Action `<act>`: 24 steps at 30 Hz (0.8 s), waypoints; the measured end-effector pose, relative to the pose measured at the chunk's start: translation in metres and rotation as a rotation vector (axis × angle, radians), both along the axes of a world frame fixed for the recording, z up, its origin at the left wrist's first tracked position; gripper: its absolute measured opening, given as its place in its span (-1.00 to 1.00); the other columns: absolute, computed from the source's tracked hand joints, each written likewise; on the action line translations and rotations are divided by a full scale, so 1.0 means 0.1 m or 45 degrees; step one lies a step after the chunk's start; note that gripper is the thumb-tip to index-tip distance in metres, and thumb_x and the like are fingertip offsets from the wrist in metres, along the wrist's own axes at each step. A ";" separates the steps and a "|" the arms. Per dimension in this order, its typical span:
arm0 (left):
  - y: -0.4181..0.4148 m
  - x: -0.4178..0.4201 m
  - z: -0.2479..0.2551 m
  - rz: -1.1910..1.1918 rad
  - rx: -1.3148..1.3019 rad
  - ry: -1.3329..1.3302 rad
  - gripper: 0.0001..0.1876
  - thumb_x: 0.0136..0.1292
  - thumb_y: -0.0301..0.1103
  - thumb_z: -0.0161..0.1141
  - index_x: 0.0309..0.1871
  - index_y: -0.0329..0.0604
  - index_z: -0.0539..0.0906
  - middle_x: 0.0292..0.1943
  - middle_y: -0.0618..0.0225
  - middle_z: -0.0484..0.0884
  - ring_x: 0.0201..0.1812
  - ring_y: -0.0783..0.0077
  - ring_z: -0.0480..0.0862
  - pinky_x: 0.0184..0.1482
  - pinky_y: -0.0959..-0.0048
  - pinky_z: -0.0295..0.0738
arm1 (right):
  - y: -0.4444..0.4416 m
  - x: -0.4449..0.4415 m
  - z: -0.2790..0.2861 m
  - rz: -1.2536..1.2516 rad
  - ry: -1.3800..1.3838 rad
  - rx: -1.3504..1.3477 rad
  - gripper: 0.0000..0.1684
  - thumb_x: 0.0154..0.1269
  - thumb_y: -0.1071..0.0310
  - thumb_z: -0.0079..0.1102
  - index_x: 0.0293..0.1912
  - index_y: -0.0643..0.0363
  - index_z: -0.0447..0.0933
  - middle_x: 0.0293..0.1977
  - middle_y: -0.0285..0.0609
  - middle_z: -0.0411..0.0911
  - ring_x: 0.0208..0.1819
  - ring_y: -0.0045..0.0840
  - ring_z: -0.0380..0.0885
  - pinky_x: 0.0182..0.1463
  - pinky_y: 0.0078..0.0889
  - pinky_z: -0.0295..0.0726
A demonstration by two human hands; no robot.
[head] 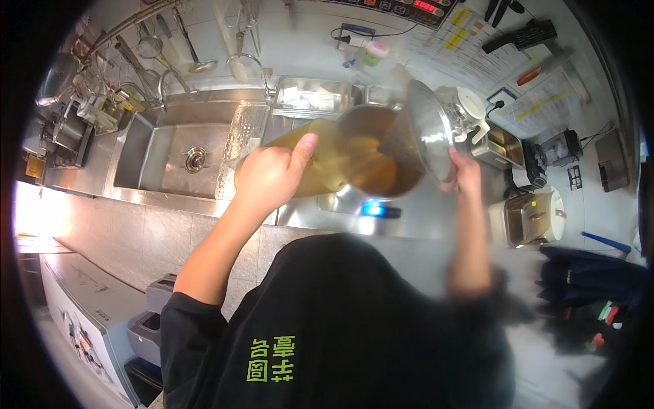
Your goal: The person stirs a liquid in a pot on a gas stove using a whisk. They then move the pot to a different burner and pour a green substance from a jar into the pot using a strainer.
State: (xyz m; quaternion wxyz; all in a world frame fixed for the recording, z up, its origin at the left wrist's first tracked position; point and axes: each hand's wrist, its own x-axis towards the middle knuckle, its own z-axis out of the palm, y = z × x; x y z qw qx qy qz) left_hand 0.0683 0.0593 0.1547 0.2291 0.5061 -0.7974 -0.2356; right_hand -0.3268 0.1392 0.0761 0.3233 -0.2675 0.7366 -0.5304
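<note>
My left hand (273, 168) grips a yellowish translucent container (322, 153), held tilted on its side with one end towards a round metal pot (357, 120). Brown liquid (391, 176) shows inside the pot. Above the pot's right side, my right hand (464, 171) holds the rim of a cone-shaped metal vessel (421, 130), possibly a funnel or strainer. Its narrow end points left, over the liquid. Blur hides whether anything is flowing from the container. A dark object with a bright blue light (375, 209) lies on the steel counter in front of the pot.
To the left is a steel sink (171, 138) with a perforated strip (245, 138) beside it. A steel tray (311, 97) stands behind, and a clear jug with a white lid (470, 105) at right. Ladles and whisks hang from a rail (117, 30). A white cabinet (92, 291) stands lower left.
</note>
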 end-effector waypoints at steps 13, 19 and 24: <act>-0.10 -0.36 0.27 -0.110 -0.018 -0.277 -0.21 0.40 0.18 -0.33 -0.67 -0.32 0.60 -0.58 -0.09 0.57 -0.41 -0.17 0.59 -0.20 0.08 0.49 | -0.28 0.08 0.46 0.157 0.138 0.116 -0.57 0.23 0.14 0.21 -0.51 0.37 0.52 -0.64 -0.13 0.53 -0.65 -0.49 0.51 -0.49 -0.44 0.44; -0.06 -0.24 0.24 -0.102 0.035 -0.265 -0.21 0.41 0.17 -0.33 -0.67 -0.32 0.59 -0.59 -0.11 0.56 -0.41 -0.19 0.58 -0.19 0.06 0.48 | -0.56 0.19 0.38 0.251 0.519 0.229 -0.50 0.20 0.06 0.17 -0.57 0.35 0.52 -0.74 -0.03 0.51 -0.63 -0.38 0.55 -0.40 -0.36 0.49; -0.07 -0.04 0.16 -0.094 -0.046 -0.205 -0.20 0.40 0.16 -0.31 -0.74 -0.34 0.55 -0.65 -0.12 0.52 -0.47 -0.21 0.56 -0.25 0.07 0.49 | -0.68 0.21 0.32 0.274 0.554 0.284 -0.52 0.18 0.07 0.20 -0.52 0.38 0.56 -0.69 -0.04 0.53 -0.59 -0.37 0.54 -0.40 -0.33 0.45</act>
